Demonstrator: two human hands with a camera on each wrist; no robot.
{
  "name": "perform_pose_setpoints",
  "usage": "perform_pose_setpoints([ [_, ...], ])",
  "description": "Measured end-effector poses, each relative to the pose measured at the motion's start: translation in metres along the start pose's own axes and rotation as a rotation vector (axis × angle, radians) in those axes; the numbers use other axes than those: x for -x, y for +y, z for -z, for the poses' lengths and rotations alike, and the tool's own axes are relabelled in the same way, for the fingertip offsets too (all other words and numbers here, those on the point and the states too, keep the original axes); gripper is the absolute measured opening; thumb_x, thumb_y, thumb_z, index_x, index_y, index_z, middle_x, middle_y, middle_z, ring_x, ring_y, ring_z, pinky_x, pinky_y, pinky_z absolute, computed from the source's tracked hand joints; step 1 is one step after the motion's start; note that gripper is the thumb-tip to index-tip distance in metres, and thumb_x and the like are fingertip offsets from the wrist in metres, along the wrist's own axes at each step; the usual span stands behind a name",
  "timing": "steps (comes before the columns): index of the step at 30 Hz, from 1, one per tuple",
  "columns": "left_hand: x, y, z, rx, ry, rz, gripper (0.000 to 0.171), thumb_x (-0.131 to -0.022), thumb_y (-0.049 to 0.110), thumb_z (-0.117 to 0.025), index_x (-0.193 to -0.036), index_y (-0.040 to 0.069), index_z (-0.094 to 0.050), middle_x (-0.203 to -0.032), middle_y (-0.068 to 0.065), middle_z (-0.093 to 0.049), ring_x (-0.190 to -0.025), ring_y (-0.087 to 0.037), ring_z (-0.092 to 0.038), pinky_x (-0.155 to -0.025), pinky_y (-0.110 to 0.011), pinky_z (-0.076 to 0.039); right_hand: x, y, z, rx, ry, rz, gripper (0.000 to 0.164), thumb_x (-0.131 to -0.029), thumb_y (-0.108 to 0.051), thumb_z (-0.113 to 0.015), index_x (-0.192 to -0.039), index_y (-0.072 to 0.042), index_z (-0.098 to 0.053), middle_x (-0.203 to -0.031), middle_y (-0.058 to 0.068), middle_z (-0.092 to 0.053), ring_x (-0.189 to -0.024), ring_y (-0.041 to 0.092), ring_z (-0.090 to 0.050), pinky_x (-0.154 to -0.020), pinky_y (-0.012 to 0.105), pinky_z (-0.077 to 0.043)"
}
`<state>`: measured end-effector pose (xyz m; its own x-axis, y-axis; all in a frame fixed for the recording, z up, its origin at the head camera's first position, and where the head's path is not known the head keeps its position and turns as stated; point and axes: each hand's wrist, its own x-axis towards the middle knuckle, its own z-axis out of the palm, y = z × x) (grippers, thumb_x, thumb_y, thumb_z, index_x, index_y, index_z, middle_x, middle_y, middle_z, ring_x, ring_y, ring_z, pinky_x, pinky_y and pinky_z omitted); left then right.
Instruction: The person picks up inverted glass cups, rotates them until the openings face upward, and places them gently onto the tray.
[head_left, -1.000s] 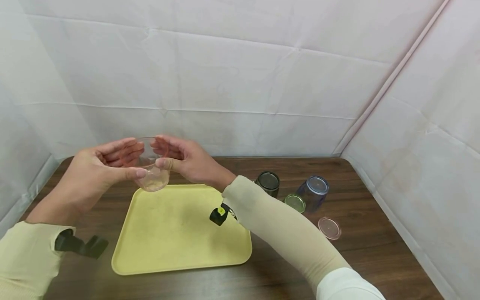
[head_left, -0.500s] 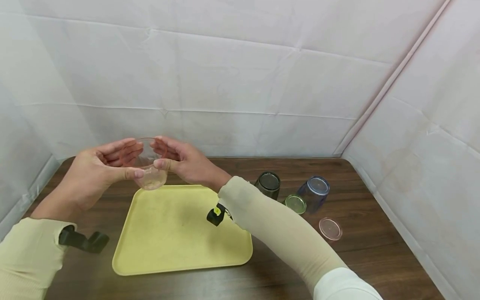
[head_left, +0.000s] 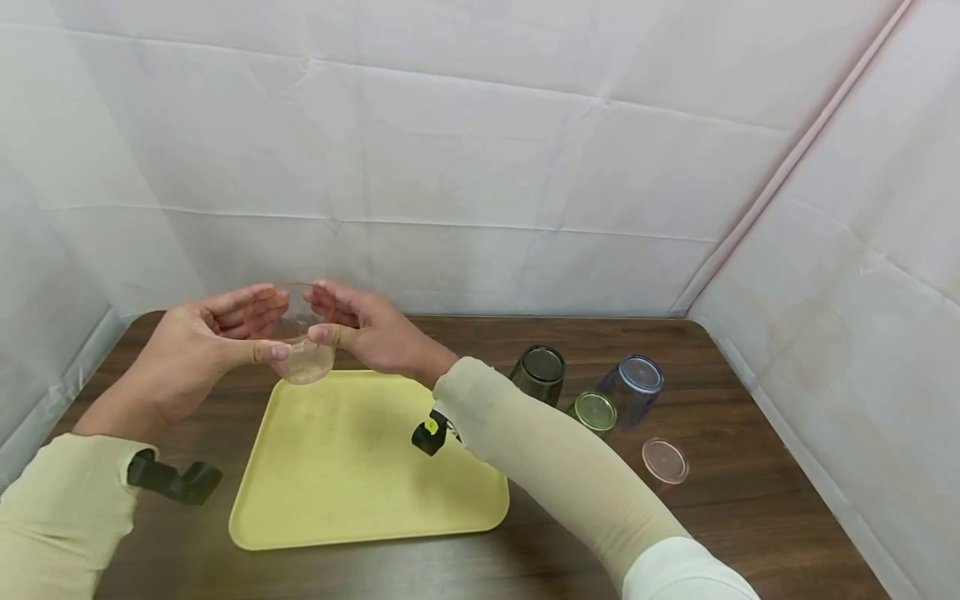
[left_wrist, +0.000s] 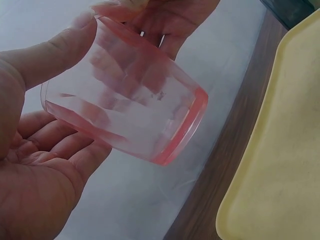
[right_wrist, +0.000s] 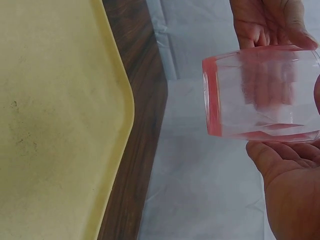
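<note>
holding with both hands is the step in hand. the pink-tinted transparent tumbler (head_left: pixel 303 367) is raised clear of the yellow rectangular tray (head_left: pixel 360 467), near its far left corner, with the thick base toward the tray. the left hand (head_left: pixel 187 346) grips one side, thumb on the near wall and fingers behind; the right hand (head_left: pixel 375 335) grips the opposite side likewise.

for a sound hold, match thumb pressure on both sides; the smooth wall would probably slip under uneven force. keep the fingers spread behind the wall, and support the base end, which is likely the heavier. avoid squeezing at the rim.

to the right of the tray, on the dark wood-grain surface (head_left: pixel 750 467), stand a smoky dark tumbler (head_left: pixel 542 367), a green transparent tumbler (head_left: pixel 595 411), a blue transparent tumbler (head_left: pixel 640 375) and a second pink tumbler (head_left: pixel 665 461), apparently mouth down.
</note>
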<state>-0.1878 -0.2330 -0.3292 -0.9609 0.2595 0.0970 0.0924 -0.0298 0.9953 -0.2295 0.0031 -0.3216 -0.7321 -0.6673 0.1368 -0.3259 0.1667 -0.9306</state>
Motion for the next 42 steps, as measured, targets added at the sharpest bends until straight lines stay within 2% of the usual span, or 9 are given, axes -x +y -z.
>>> perform_pose_setpoints([
  [5,0.000,-0.002,0.002,-0.023,-0.002,0.006,0.088,-0.086,-0.011,-0.077,-0.159,-0.009,-0.029,-0.122,0.025,-0.072,-0.113,0.013,-0.066,-0.093,-0.009,-0.056,-0.002,0.003,-0.002,0.008,-0.001,0.002,0.066,-0.104,-0.004,-0.061,-0.161,0.005,-0.029,-0.165,0.022,-0.040,-0.154,0.029,-0.041,-0.122,0.019,-0.038],
  [14,0.000,-0.010,0.005,-0.125,-0.001,0.018,0.087,-0.089,-0.003,-0.078,-0.161,-0.005,-0.029,-0.128,0.029,-0.067,-0.117,0.017,-0.062,-0.092,-0.007,-0.054,-0.004,0.010,-0.004,0.030,-0.007,-0.020,0.066,-0.104,-0.007,-0.062,-0.162,0.003,-0.030,-0.165,0.020,-0.041,-0.154,0.026,-0.041,-0.121,0.019,-0.038],
  [22,-0.001,-0.016,0.004,-0.268,-0.006,0.031,0.087,-0.091,0.006,-0.080,-0.162,-0.001,-0.029,-0.156,0.009,-0.054,-0.120,0.021,-0.056,-0.095,-0.006,-0.053,-0.005,0.017,-0.004,0.048,-0.008,-0.035,0.066,-0.105,-0.008,-0.061,-0.162,0.002,-0.030,-0.165,0.020,-0.042,-0.154,0.027,-0.043,-0.122,0.022,-0.040],
  [30,-0.002,-0.019,0.004,-0.262,-0.012,0.048,0.089,-0.092,0.007,-0.080,-0.163,0.000,-0.027,-0.165,-0.009,-0.043,-0.120,0.023,-0.054,-0.095,-0.004,-0.051,-0.004,0.020,-0.005,0.019,-0.013,-0.056,0.068,-0.105,-0.008,-0.061,-0.163,0.001,-0.027,-0.166,0.019,-0.040,-0.154,0.026,-0.042,-0.122,0.021,-0.039],
  [33,-0.002,-0.020,0.004,-0.263,-0.011,0.053,0.089,-0.092,0.006,-0.080,-0.163,0.001,-0.027,-0.165,-0.011,-0.042,-0.120,0.023,-0.054,-0.095,-0.004,-0.051,-0.004,0.020,-0.006,0.030,-0.009,-0.054,0.067,-0.104,-0.007,-0.061,-0.162,0.002,-0.028,-0.165,0.020,-0.041,-0.154,0.026,-0.042,-0.122,0.022,-0.039],
  [37,0.000,-0.022,0.005,-0.233,-0.007,0.050,0.089,-0.091,0.005,-0.079,-0.163,0.001,-0.028,-0.164,-0.007,-0.044,-0.120,0.023,-0.055,-0.095,-0.004,-0.051,-0.005,0.021,-0.008,0.034,-0.011,-0.054,0.066,-0.104,-0.008,-0.062,-0.162,0.002,-0.030,-0.165,0.019,-0.042,-0.154,0.025,-0.043,-0.123,0.021,-0.038],
  [42,0.005,-0.025,0.007,-0.200,0.010,0.046,0.088,-0.090,0.002,-0.080,-0.162,0.001,-0.031,-0.160,0.005,-0.051,-0.121,0.022,-0.056,-0.095,-0.004,-0.051,-0.007,0.022,-0.011,0.041,-0.033,-0.043,0.066,-0.104,-0.008,-0.062,-0.161,0.003,-0.030,-0.165,0.020,-0.042,-0.154,0.025,-0.042,-0.122,0.019,-0.038],
])
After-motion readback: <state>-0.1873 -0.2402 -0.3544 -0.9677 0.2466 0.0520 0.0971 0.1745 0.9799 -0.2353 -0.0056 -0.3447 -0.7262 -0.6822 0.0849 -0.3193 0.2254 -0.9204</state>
